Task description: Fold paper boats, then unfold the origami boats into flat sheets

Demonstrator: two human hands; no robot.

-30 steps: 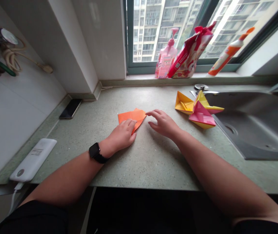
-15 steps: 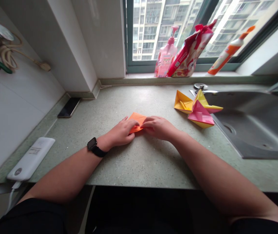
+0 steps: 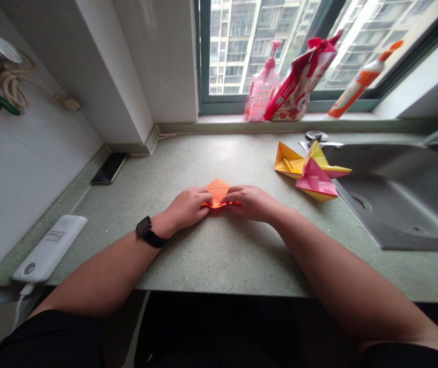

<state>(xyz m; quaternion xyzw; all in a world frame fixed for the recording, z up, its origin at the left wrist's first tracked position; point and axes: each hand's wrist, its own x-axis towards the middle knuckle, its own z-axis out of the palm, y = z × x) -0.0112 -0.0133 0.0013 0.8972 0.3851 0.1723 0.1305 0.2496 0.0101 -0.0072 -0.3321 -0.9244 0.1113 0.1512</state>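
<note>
A folded orange paper lies on the speckled green counter in front of me. My left hand, with a black watch on the wrist, pinches its left side with curled fingers. My right hand pinches the right side the same way. Both hands meet over the paper, and only its upper tip shows between them.
Folded yellow and pink paper shapes sit to the right, beside a steel sink. A phone and a white power bank lie at the left. A pink pump bottle, a red bag and an orange bottle stand on the windowsill.
The orange paper was flat and wide a second ago, with my right hand off it. Both hands have since closed in on it and it is folded smaller.
</note>
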